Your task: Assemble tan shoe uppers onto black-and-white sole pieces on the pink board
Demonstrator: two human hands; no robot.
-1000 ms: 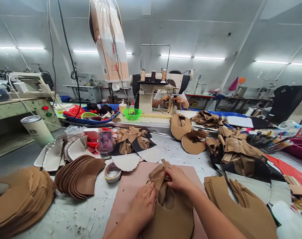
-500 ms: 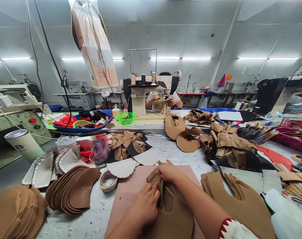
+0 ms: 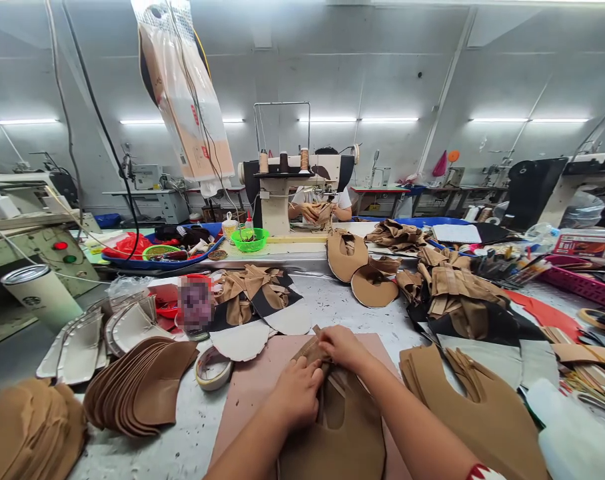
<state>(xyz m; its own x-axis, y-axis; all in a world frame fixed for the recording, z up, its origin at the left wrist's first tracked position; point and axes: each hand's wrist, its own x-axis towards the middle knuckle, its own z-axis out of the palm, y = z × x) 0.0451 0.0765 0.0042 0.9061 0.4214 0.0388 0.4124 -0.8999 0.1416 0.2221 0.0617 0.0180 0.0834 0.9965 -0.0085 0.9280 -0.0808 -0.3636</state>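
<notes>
A brown leather piece (image 3: 345, 437) with a cut-out opening lies on the pink board (image 3: 245, 397) before me. My right hand (image 3: 346, 347) pinches the narrow band at its far end, thumb and fingers closed on the edge. Just to the left, my left hand (image 3: 298, 392) rests on the same band, its bent fingers pressing the leather close to the right fingertips. The underside of the piece and the pads of my left fingers are hidden.
Stacked brown pieces (image 3: 137, 387) and a tape roll (image 3: 212, 369) lie left; more brown pieces (image 3: 482, 413) lie right. Sewn parts (image 3: 462, 287) pile up behind those. Ahead stands a sewing machine (image 3: 277, 207), with a co-worker's hands (image 3: 312, 212) beyond it. A tumbler (image 3: 40, 293) stands far left.
My left hand has slid slightly forward along the band, nearer my right fingers. The right hand keeps its pinch. The whole view has shifted a little.
</notes>
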